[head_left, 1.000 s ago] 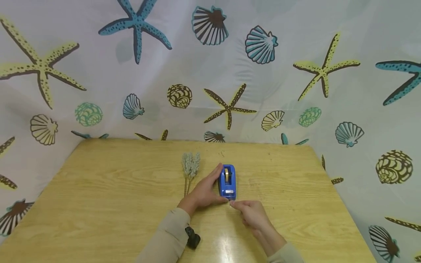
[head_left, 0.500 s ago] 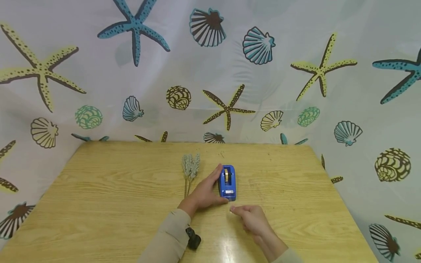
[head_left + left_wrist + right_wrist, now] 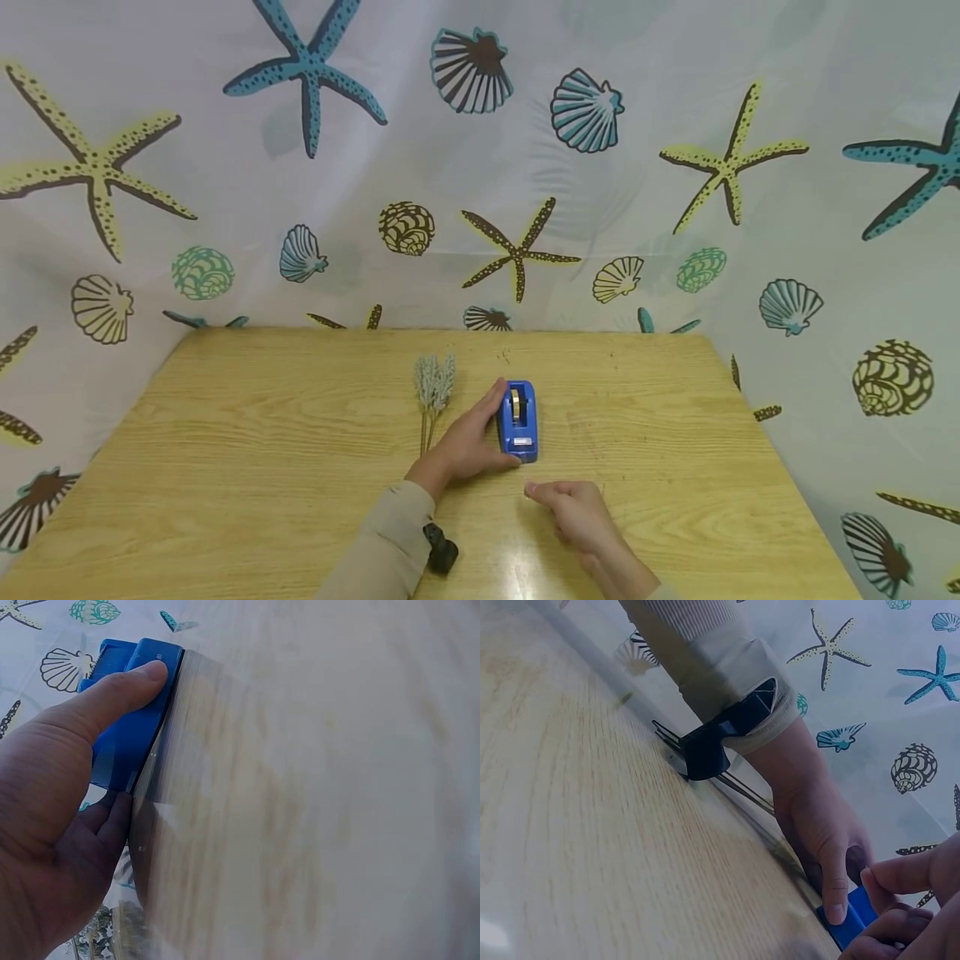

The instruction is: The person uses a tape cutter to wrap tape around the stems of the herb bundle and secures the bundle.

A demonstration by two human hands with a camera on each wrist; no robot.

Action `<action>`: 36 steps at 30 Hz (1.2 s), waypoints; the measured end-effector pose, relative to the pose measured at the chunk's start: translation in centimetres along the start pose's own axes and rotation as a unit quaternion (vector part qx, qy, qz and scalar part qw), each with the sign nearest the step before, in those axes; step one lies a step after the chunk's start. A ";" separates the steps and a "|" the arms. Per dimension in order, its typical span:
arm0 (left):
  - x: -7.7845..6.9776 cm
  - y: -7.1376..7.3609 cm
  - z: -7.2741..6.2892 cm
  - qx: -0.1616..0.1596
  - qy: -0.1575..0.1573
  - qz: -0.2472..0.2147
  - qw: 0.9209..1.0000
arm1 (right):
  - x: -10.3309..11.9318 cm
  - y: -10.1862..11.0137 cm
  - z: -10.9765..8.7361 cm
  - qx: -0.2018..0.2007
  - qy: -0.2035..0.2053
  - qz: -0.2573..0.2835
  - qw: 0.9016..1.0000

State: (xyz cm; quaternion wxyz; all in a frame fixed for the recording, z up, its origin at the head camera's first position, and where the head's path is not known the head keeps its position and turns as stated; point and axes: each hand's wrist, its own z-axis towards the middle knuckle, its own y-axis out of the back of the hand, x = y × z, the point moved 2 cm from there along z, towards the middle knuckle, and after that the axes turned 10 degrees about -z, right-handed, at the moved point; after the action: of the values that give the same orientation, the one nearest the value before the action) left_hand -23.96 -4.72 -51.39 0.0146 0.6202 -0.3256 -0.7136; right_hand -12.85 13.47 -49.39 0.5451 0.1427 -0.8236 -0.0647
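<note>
A blue tape dispenser with a roll of tape in it stands on the wooden table. My left hand holds it from the left, the thumb on the blue body near its front end. My right hand is just in front of the dispenser, apart from it, its thumb and index finger pinched together and the other fingers curled. A tiny pale bit of clear tape shows at those fingertips; how far it reaches is too faint to tell.
Dried grey-green flower stems lie left of the dispenser, beside my left hand. A black wrist camera sits on my left sleeve. Behind the wooden table hangs a cloth printed with shells and starfish.
My right hand has drawn back from the dispenser's front end toward me, fingertips still pinched. My left hand keeps its hold, and the dispenser stays in place.
</note>
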 end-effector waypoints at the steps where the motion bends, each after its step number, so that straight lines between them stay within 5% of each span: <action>1: 0.0 0.0 0.0 0.000 0.000 0.000 1.000 | 0.0 0.0 -0.1 0.002 0.000 0.000 1.000; 36: -0.1 0.0 -0.2 0.003 0.004 -0.006 1.000 | -1.1 -0.6 -1.1 -0.009 -0.014 0.005 1.000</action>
State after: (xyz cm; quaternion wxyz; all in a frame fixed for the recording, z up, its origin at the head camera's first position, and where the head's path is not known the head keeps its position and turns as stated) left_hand -23.81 -4.80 -51.31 0.0096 0.6252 -0.3240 -0.7099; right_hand -11.38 13.28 -50.08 0.5352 0.1327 -0.8312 -0.0713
